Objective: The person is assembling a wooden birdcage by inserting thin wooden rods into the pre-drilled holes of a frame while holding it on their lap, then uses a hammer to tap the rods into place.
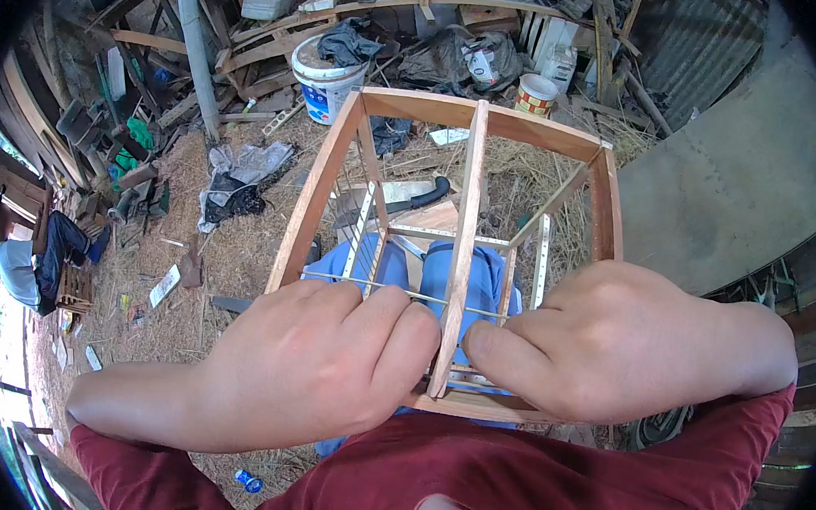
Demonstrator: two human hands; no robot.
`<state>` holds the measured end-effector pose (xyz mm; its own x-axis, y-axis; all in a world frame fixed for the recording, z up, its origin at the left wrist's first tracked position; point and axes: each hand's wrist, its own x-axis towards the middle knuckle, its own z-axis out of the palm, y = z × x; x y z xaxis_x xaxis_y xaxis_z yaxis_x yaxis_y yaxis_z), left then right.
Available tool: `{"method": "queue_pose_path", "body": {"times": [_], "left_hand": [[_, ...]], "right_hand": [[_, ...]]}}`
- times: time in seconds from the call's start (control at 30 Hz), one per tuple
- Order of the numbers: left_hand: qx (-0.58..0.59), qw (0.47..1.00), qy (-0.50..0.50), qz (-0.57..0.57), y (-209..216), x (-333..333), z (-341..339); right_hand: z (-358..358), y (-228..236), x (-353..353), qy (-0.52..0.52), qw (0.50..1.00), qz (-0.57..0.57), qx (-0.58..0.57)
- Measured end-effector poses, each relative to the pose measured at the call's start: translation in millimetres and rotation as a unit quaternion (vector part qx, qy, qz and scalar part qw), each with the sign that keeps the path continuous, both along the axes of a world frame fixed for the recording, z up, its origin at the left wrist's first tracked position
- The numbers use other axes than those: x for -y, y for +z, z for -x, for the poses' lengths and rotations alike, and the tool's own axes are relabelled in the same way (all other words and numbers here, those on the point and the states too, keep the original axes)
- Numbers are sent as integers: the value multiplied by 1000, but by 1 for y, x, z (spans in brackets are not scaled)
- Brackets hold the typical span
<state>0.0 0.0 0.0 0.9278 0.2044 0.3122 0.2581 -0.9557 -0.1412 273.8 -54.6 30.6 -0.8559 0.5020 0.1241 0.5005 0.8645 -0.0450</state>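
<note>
The wooden frame (313,200) is directly in front of my torso, above my blue-clad legs (463,267), its near end close to my dark red shirt (468,461). A centre bar (467,212) runs from the far rail to the near one. My left hand (328,354) is clenched at the near left of the frame, its knuckles just beside the bar. My right hand (602,342) is clenched on the bar's other side. The fingertips are hidden on both hands; I cannot tell what they grip. A thin stick (421,295) crosses the frame just beyond my left knuckles. Beyond my legs lies a tool with a black curved handle (432,193). A white bucket (320,97) stands past the frame's far left corner.
</note>
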Motion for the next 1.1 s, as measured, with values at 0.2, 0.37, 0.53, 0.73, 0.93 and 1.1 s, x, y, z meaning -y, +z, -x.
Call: {"method": "queue_pose_path", "body": {"times": [0.2,0.37,0.53,0.73,0.93,1.1], "left_hand": [[1,1000,2,-14,-2,-2,-4],[-49,998,17,26,9,3,1],[5,997,10,77,3,-7,5],[59,937,-40,342,34,-18,15],[-16,915,-47,400,58,-20,11],[-60,923,-44,378,74,1,15]], "right_hand": [[-4,-2,-1,3,1000,15,-10],[-4,3,2,4,1000,5,8],[-2,1,-2,-7,1000,10,2],[0,1,4,-32,998,39,-40],[1,-1,21,-32,996,30,-77],[8,16,39,-32,998,50,-33]]}}
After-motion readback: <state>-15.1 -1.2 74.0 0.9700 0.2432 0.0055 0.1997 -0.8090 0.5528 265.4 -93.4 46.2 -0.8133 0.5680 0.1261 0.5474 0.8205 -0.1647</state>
